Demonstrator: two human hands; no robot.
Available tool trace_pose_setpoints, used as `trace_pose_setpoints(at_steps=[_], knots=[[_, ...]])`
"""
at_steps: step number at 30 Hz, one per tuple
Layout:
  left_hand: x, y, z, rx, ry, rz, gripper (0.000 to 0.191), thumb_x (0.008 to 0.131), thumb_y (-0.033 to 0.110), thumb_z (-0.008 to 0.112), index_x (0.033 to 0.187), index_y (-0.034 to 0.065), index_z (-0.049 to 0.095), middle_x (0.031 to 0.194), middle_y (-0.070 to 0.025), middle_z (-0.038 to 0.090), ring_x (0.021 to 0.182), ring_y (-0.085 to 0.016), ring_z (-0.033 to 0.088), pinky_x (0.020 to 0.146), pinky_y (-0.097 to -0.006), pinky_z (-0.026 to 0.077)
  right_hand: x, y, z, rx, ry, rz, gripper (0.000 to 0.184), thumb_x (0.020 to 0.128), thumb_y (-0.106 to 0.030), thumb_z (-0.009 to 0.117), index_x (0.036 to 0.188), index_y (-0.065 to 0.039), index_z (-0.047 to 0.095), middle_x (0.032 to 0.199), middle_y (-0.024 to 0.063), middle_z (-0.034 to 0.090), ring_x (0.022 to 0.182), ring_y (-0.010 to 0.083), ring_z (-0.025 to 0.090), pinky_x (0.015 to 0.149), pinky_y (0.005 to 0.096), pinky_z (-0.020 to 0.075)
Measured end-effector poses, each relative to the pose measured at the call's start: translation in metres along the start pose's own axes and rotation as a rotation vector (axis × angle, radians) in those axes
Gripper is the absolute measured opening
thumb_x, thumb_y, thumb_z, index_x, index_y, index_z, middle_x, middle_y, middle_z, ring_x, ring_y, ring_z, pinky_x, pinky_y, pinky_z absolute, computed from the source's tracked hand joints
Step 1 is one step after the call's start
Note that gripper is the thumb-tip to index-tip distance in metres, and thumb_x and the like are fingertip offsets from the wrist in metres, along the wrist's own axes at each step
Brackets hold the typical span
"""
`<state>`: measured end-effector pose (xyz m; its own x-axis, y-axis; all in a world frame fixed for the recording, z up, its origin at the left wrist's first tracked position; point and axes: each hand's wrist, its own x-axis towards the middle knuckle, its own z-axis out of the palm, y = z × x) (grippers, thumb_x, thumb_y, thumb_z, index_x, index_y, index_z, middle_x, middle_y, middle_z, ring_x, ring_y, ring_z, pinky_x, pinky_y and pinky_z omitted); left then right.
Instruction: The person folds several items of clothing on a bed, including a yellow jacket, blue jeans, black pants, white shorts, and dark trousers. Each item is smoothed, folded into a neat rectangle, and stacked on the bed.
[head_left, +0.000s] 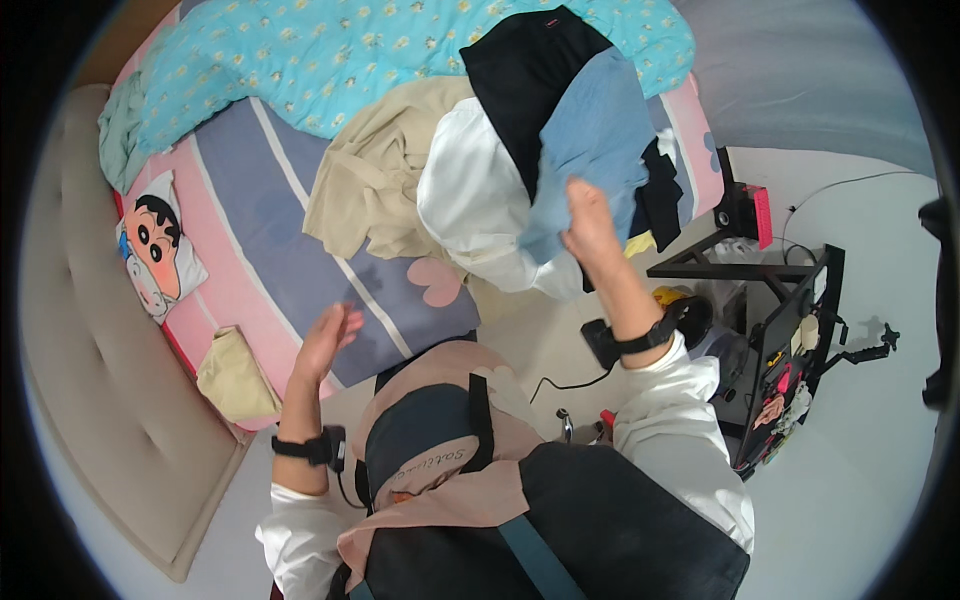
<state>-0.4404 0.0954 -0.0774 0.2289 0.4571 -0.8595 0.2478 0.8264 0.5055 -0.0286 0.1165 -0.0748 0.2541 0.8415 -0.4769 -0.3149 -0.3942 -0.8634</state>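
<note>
My right hand (590, 223) is curled over a light blue denim garment (600, 120), its fingers closed on the cloth. The garment lies across the front of a clothes pile on the bed. Beneath and beside it are a black garment (517, 82), a shiny white garment (469, 184) and a beige garment (367, 176). To the left, my left hand (330, 337) is held above the bed's near edge, fingers apart, holding nothing. The striped bed sheet (255, 195) lies below it. Each wrist wears a black strap with a small device.
A turquoise floral quilt (300, 60) covers the bed's far side. A cartoon cushion (159, 244) and a folded pale yellow cloth (238, 375) lie near the padded headboard (97, 322). At right stands a black-framed table (787, 330) with small items. A cable (574, 385) hangs beside my right wrist.
</note>
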Motion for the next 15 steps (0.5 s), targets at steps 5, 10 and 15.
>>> trace_pose_setpoints(at_steps=[5,10,15], knots=[[0.002,0.052,0.053,-0.357,-0.259,-0.051,0.071,0.088,0.058,0.030,0.131,0.0007,0.031,0.126,-0.0156,0.042,0.114,-0.022,0.044,0.094,-0.0355,0.035,-0.076,-0.008,0.088,-0.106,-0.564,-0.074,0.028,0.087,-0.020,0.043,0.067,-0.002,0.045,0.063,-0.0016,0.042,0.062,0.0074,0.038,0.055,0.0258,0.0368],[-0.008,0.061,0.105,-0.570,-0.386,-0.024,0.059,0.088,0.047,0.042,0.123,-0.0006,0.041,0.116,-0.0137,0.050,0.103,-0.019,0.052,0.086,-0.0327,0.042,-0.124,-0.007,0.145,-0.251,-0.920,0.074,0.024,0.084,-0.017,0.044,0.067,0.000,0.047,0.063,-0.0002,0.043,0.062,0.0079,0.038,0.056,0.0253,0.0377],[-0.032,0.070,0.105,-0.345,-0.205,0.083,0.038,0.086,0.028,0.053,0.112,0.0001,0.051,0.103,-0.0086,0.058,0.089,-0.015,0.057,0.078,-0.0277,0.045,-0.128,0.000,0.131,-0.286,-1.070,0.210,0.020,0.083,-0.014,0.045,0.071,-0.001,0.052,0.065,0.0007,0.049,0.063,0.0091,0.046,0.058,0.0254,0.0404]])
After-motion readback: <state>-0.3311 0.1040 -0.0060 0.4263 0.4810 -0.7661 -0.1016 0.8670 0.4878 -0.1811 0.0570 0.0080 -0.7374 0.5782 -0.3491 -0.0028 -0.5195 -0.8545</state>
